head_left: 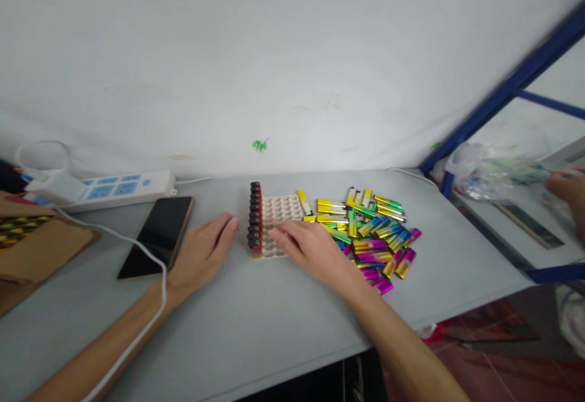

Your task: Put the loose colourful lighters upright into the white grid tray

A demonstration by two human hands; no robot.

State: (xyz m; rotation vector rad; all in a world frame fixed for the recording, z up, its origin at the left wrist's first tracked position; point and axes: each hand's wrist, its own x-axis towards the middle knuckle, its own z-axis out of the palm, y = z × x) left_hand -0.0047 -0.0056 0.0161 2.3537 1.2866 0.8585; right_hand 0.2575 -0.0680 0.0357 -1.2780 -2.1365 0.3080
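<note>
My left hand (pixel 205 250) rests on its side on the grey table, left of the tray, with nothing visible in it and its fingers loosely stretched out. A pale tray (pixel 286 206) with rows of round holes lies in front of me. Along its left edge stands a row of upright lighters (pixel 255 213), red with black tops. Over the tray's front right part is my right hand (pixel 315 250), fingers loosely bent and thumb a little apart; no object shows in it. Beyond that hand, a loose pile of shiny lighters (pixel 370 245) in yellow, green, blue and magenta lies on the table.
A black phone (pixel 159 234) lies left of my left hand. A white cable (pixel 158 262) crosses my left forearm. Behind are a power strip (pixel 123 187) and a cardboard box (pixel 36 256). At right stand a blue frame (pixel 507 94) and another person's hand (pixel 569 186) near plastic bags.
</note>
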